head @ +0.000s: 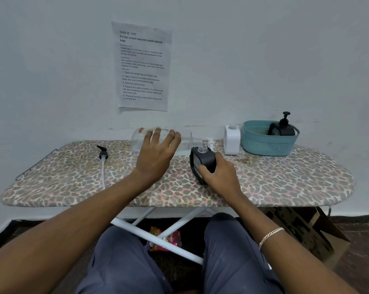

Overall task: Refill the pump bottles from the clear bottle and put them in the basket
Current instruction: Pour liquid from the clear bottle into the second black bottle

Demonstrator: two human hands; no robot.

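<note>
My left hand (157, 153) grips the clear bottle (185, 143), tipped on its side with its open mouth right above the neck of a black pump bottle (202, 160). My right hand (219, 174) holds that black bottle upright on the ironing board (73, 183); its pump is off. A black pump head with a long tube (103, 158) lies on the board to the left. A white pump bottle (232, 139) without its pump stands at the back right. Another black pump bottle (282, 128), pump on, sits in the teal basket (268, 146).
A white pump head (210, 142) lies behind the black bottle. A printed sheet (143, 66) hangs on the wall. Under the board are its white legs (158, 232), a snack packet (164, 240) and a cardboard box (302, 230). My knees are close to the board's front edge.
</note>
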